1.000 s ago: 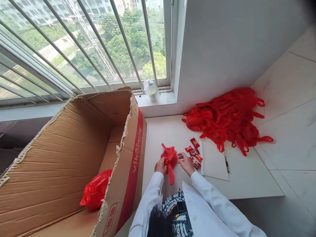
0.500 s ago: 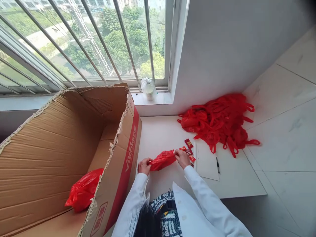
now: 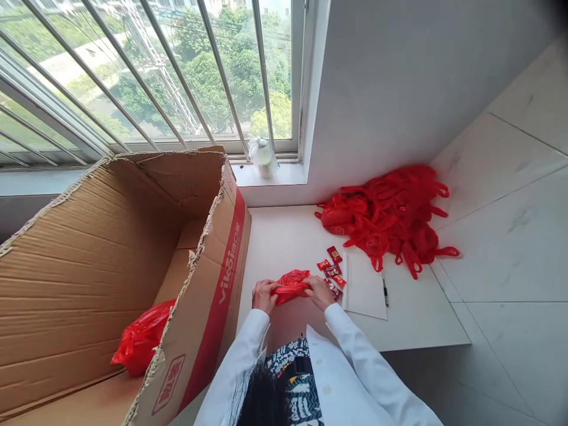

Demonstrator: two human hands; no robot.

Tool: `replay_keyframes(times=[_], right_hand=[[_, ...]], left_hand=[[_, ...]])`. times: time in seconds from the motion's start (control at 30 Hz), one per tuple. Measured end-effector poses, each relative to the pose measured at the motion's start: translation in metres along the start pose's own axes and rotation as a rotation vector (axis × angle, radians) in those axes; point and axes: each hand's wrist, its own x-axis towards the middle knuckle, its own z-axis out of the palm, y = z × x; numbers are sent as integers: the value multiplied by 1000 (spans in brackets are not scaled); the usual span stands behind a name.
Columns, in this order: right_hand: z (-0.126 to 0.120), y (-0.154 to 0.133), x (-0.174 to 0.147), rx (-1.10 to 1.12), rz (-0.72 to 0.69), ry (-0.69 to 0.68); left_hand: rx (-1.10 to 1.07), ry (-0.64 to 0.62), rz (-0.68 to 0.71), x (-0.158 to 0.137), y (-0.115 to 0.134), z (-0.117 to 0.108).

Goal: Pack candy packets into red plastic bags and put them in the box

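Note:
Between my two hands is a crumpled red plastic bag (image 3: pixel 293 285), just above or on the white table; I cannot tell which. My left hand (image 3: pixel 265 295) grips its left end with the fingers closed. At the right end, my right hand (image 3: pixel 319 291) pinches the plastic. Close to the right hand lie several small red and dark-red packets (image 3: pixel 332 270). Beyond them is a white notebook (image 3: pixel 366 288) with a black pen (image 3: pixel 385 290) along its right edge.
A large open cardboard box (image 3: pixel 222 260) stands on the left, with a filled red bag (image 3: pixel 144 337) inside. Red plastic bags (image 3: pixel 390 216) are heaped at the table's back right, against the wall. A wrapped cup (image 3: pixel 263 158) sits on the sill of the barred window.
My hands have come closer together, the right one moving left away from the packets. The red bag between them is now shorter and more bunched. The view has shifted slightly.

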Motion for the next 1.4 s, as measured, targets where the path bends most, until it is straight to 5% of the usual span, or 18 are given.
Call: replay_keyframes(times=[0.17,0.27,0.37,0.5,0.77,0.93,1.03,1.2,1.4], right_hand=[[-23,4,-3,801,35,46],[-24,-10,-2,1045,145,156],[-20,-29,0,1000,190,278],[-17,-37,1,677,107,319],[-28,18,-15,759,464,555],[-44,29,-35,981,340,437],[-55,20,-38,1079,235,362],[-84,-9,-36,858,2,105],[-110,-31,-39,574,-164,-235]], left_hand=[[-257,98,-58,2,-7,-22],[-350,112,-37,4,3,-24],[-359,86,13,6,17,-27],[-237,26,84,0,26,-37],[38,-124,94,-48,9,-66],[378,-287,-45,-75,18,-79],[375,-143,-176,-76,31,-81],[303,148,-178,-59,39,-71],[196,59,-23,-54,43,-74]])
